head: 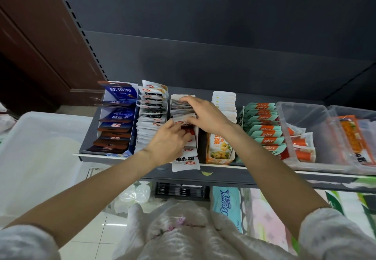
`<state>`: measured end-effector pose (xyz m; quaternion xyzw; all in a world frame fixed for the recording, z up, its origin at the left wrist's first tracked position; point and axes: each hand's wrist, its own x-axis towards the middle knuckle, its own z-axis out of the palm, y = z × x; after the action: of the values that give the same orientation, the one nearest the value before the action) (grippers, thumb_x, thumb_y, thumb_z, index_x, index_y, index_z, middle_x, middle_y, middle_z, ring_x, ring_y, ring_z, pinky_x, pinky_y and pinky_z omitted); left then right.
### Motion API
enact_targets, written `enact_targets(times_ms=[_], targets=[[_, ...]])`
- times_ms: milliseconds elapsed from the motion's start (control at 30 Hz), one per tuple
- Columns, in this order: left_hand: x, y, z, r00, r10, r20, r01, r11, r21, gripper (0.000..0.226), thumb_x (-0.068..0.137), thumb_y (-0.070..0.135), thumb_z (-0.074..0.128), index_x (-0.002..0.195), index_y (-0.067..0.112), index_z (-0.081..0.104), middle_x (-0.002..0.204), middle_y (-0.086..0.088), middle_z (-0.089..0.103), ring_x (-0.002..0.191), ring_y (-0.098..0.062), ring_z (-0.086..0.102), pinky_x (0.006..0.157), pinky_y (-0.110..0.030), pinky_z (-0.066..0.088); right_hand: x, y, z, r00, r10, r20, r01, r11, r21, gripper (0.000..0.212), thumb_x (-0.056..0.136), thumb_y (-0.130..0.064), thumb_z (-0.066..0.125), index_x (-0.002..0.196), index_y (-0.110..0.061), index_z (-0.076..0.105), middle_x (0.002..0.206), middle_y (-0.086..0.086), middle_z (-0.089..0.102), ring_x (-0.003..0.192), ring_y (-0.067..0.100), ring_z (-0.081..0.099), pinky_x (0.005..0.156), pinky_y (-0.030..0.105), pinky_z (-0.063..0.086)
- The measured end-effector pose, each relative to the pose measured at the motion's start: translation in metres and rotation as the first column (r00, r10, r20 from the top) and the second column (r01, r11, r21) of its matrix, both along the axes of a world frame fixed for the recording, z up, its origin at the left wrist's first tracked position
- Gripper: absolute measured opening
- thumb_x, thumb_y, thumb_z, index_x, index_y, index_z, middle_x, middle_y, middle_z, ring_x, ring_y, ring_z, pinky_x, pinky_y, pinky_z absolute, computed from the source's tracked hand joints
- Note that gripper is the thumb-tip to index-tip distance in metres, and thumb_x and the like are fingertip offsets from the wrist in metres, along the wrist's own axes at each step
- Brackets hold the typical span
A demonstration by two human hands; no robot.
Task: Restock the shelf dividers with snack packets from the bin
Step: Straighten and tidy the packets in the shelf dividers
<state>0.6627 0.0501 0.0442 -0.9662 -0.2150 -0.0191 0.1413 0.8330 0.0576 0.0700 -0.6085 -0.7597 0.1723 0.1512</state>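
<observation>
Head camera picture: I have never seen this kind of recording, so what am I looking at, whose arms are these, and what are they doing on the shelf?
There is no machine here. A person wears one wide-angle camera on the head, looking down at their own bare arms. Both hands work in the same white shelf divider, third from the left. The left hand pinches a snack packet in the row, and the right hand has its fingers curled over the packets further back. Beside it stand a blue box of dark packets, a row of white packets, an orange box, green-and-orange packets and clear bins. A white bin sits at the left.
</observation>
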Motion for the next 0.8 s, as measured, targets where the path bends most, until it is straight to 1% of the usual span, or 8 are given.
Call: enact_targets(times_ms=[133,300,367,433,500,567,667,800], targets=[[-0.005,0.010,-0.002,0.986,0.054,0.158,-0.061,0.998,0.035,0.014,0.067,0.005,0.074,0.074,0.015,0.068,0.060,0.000,0.062,0.064,-0.021,0.057,0.068,-0.033,0.029,0.004,0.000,-0.002,0.998,0.007,-0.062,-0.009,0.999,-0.031,0.059,0.087,-0.021,0.066,0.139,-0.024,0.038,0.139,0.000,0.049,0.117,0.020,0.053,0.093,0.033,0.048],[-0.017,0.024,0.018,0.932,0.130,0.338,-0.145,0.989,0.019,0.008,0.077,0.008,0.072,0.077,0.015,0.068,0.065,0.001,0.066,0.061,-0.021,0.059,0.066,-0.033,0.027,0.017,0.002,0.007,0.937,0.009,-0.349,-0.151,0.911,-0.384,0.083,0.086,-0.032,0.068,0.150,-0.028,0.016,0.154,0.000,0.023,0.138,0.013,0.029,0.110,0.032,0.035],[-0.015,0.024,0.019,0.908,0.129,0.399,-0.136,0.991,-0.011,0.005,0.080,0.011,0.068,0.079,0.015,0.065,0.069,0.001,0.066,0.061,-0.020,0.059,0.067,-0.032,0.028,0.016,-0.001,0.007,0.962,0.055,-0.266,-0.165,0.897,-0.411,0.100,0.079,-0.038,0.074,0.151,-0.030,0.005,0.157,-0.001,0.014,0.141,0.011,0.020,0.113,0.028,0.026],[-0.015,0.023,0.017,0.896,0.081,0.437,-0.080,0.997,-0.021,0.001,0.082,0.015,0.062,0.082,0.014,0.062,0.075,-0.001,0.063,0.065,-0.021,0.058,0.066,-0.032,0.029,0.011,-0.003,0.003,0.989,0.095,-0.110,-0.123,0.950,-0.288,0.099,0.079,-0.036,0.075,0.151,-0.031,0.007,0.155,0.001,0.021,0.138,0.015,0.027,0.110,0.029,0.030],[-0.018,0.018,0.014,0.914,-0.032,0.404,0.043,0.999,-0.018,0.010,0.082,0.023,0.061,0.084,0.014,0.061,0.079,-0.001,0.060,0.071,-0.021,0.055,0.066,-0.031,0.030,0.006,-0.003,0.001,0.993,0.099,-0.057,-0.107,0.981,-0.165,0.087,0.082,-0.034,0.072,0.149,-0.031,0.018,0.150,0.002,0.033,0.133,0.019,0.039,0.104,0.035,0.039],[-0.023,0.011,0.009,0.944,-0.118,0.309,0.140,0.989,-0.052,0.022,0.075,0.033,0.069,0.084,0.015,0.062,0.080,0.000,0.061,0.074,-0.021,0.056,0.067,-0.030,0.031,0.005,-0.002,-0.001,0.993,0.103,-0.060,-0.110,0.984,-0.138,0.081,0.083,-0.032,0.070,0.148,-0.031,0.022,0.148,0.001,0.037,0.130,0.019,0.041,0.101,0.037,0.042],[-0.025,0.006,-0.002,0.984,-0.116,0.138,0.133,0.984,-0.122,0.041,0.058,0.041,0.085,0.083,0.015,0.064,0.078,0.000,0.065,0.074,-0.022,0.061,0.071,-0.029,0.034,0.007,0.000,-0.004,0.993,0.097,-0.065,-0.106,0.984,-0.142,0.081,0.082,-0.029,0.071,0.147,-0.033,0.022,0.148,0.000,0.038,0.130,0.017,0.042,0.101,0.037,0.044],[-0.019,0.007,-0.004,0.992,-0.097,0.075,0.105,0.988,-0.115,0.040,0.053,0.039,0.085,0.081,0.016,0.068,0.072,0.001,0.066,0.070,-0.019,0.063,0.070,-0.030,0.045,0.007,0.000,-0.006,0.993,0.090,-0.071,-0.099,0.985,-0.144,0.082,0.082,-0.024,0.072,0.147,-0.035,0.023,0.147,-0.001,0.039,0.125,0.017,0.046,0.097,0.037,0.046]])
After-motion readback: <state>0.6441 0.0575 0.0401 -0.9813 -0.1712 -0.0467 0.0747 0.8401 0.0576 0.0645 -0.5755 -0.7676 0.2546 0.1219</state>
